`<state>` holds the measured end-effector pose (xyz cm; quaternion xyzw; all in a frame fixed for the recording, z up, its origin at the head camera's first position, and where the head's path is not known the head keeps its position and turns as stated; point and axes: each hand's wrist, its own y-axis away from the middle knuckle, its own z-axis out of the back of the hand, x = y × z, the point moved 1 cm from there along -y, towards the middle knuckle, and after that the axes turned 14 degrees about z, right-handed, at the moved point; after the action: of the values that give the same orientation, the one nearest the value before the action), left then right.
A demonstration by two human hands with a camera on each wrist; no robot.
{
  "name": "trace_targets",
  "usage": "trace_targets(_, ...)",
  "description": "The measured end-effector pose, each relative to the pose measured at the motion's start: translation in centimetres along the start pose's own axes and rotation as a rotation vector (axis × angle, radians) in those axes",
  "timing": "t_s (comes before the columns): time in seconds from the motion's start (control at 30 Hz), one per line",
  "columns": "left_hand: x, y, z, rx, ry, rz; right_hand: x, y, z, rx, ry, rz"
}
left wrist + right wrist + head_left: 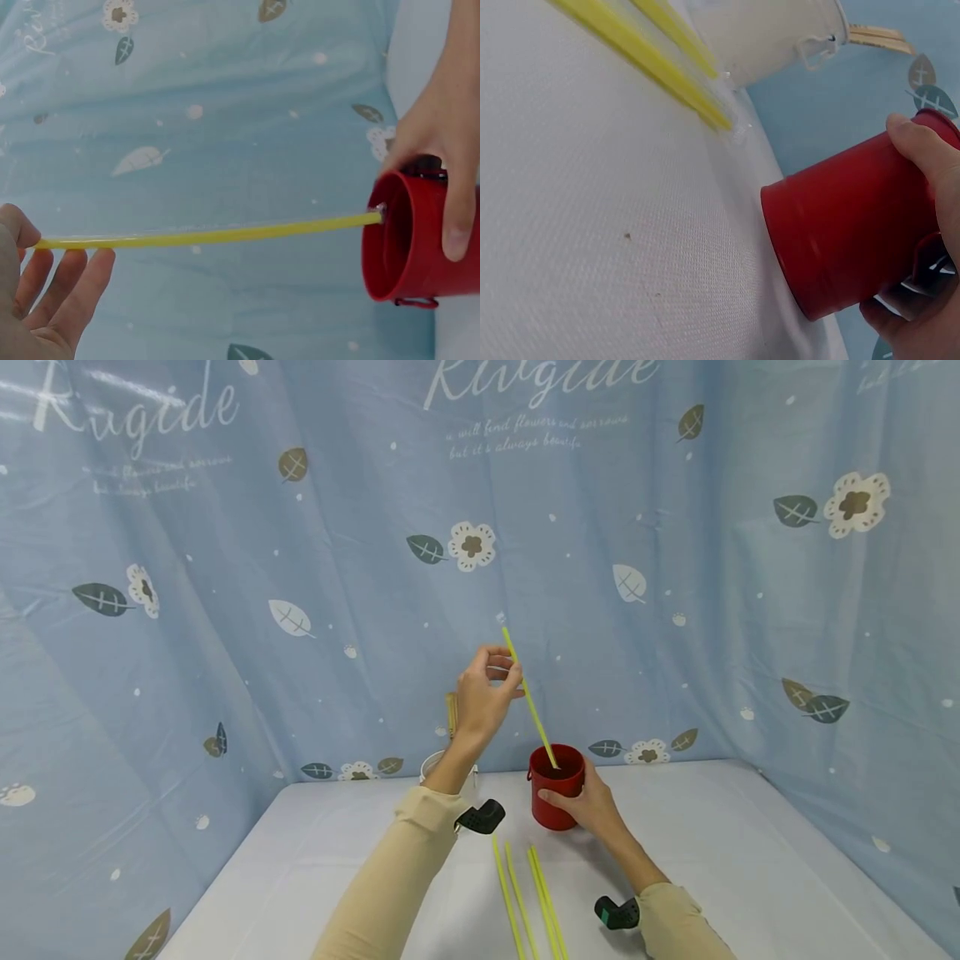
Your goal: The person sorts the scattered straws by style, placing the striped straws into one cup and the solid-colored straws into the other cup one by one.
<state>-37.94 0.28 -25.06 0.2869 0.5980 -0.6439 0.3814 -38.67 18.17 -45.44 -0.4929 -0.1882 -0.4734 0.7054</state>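
Observation:
My left hand (pixel 486 692) pinches a long yellow straw (pixel 225 236) near its upper end, between thumb and fingers. Clear plastic wrapping shows along the straw. Its lower end reaches just inside the mouth of a red metal bucket (pixel 553 814). With thumb and fingers spread around the bucket's side, my right hand (pixel 596 802) holds it upright at the back of the table. Small wire handle fittings show on the bucket in the left wrist view. The bucket's bottom inside is hidden.
Several more yellow straws (pixel 504 893) lie on the white table (pixel 675 827) in front of the bucket. A white bucket (pixel 772 37) with wooden chopsticks (pixel 881 37) in it stands to the left, partly behind my left forearm. A blue patterned curtain (pixel 570 635) hangs behind.

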Motion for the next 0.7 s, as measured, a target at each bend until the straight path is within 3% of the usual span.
trace_targets(0.2, -0.5, 0.0, -0.6, 0.02, -0.031, 0.012, 0.1, 0.0, 0.0, 0.007, 0.004, -0.007)
trace_targets(0.47, 1.0, 0.1, -1.5, 0.052, -0.08, 0.036, -0.1, 0.1, -0.1, 0.008, -0.012, -0.013)
trace_targets(0.7, 2.6, 0.6, -2.5, 0.091, -0.193, 0.048, 0.0, -0.1, 0.0, 0.004, -0.028, -0.018)
